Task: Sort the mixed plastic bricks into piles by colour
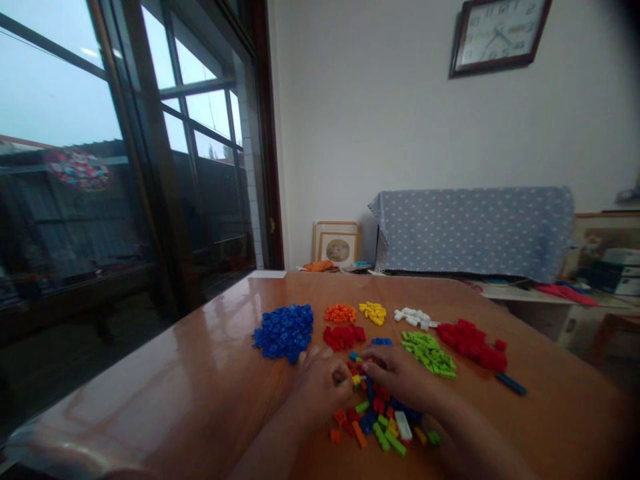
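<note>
A mixed heap of small toy building bricks (380,437) in red, green, orange, blue, yellow and white lies on the near part of the table. Over the heap's left edge is my left hand (320,380), its fingers curled into a pinch; whatever is between the fingertips is hidden. My right hand (397,373) reaches over the far side of the heap with bent fingers close to several bricks, and its grasp is too small to make out. A small blue brick piece (381,341) lies just beyond the right hand.
Sorted piles stand farther back: blue (285,331), orange (340,313), yellow (373,313), dark red (344,337), white (414,318), light green (429,353) and red (474,344). A dark bar-shaped piece (511,384) lies at the right on the glossy table (200,373).
</note>
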The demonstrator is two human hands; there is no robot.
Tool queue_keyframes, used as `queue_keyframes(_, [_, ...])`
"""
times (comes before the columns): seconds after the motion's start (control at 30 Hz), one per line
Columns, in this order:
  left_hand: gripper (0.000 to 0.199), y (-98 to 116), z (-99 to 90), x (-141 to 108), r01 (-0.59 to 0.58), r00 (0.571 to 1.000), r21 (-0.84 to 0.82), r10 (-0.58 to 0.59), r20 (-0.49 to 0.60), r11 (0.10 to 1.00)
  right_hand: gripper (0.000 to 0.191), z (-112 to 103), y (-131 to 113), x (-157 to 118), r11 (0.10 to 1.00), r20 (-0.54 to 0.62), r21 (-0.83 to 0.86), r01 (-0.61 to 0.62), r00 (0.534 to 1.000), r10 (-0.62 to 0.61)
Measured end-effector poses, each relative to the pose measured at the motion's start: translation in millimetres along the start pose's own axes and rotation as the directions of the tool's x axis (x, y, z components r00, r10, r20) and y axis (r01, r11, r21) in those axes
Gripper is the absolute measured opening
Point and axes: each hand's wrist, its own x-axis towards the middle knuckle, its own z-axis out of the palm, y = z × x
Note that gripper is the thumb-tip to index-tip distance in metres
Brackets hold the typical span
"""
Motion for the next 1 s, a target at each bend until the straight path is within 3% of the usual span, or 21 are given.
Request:
queue_keyframes(0.1, [0.011, -2, 3.9, 2, -0.022, 0.999, -0.053, 0.020, -0.025, 0.998, 0.023, 7, -2, 0, 0.997, 0.027, 0.074, 0.036, 0.999, -0.038])
queue_keyframes(0.37, [0.015, -6, 8.8, 7, -0.081, 0.995, -0.130, 0.072, -0.072, 0.988, 0.014, 10, -1, 1, 0.941, 0.101, 0.326, -0.094, 0.993, 0.064])
queue_keyframes(0.53, [0.014, -15, 0.9, 11, -0.085, 0.985, -0.110, 0.067, -0.157, 0.990, 0.022, 4, 4, 6, 0.887, 0.003, 0.441, -0.134, 0.989, 0.147])
queue_keyframes(0.67, [0.018, -25, -6.5, 13, 0.033, 0.966, -0.053, -0.046, -0.254, 0.998, 0.024, -14, 24, 15, 0.904, -0.230, 0.380, -0.194, 0.927, 0.296])
queue_keyframes(0.77, [0.021, -29, -8.3, 13, 0.078, 0.952, -0.033, -0.084, -0.293, 0.996, 0.021, -28, 47, 24, 0.923, -0.330, 0.258, -0.285, 0.872, 0.362])
queue_keyframes(1.0, [0.021, -28, -8.7, 13, 0.116, 0.947, -0.031, -0.120, -0.297, 0.993, 0.008, -34, 89, 61, 0.883, -0.359, 0.031, -0.469, 0.819, 0.448])
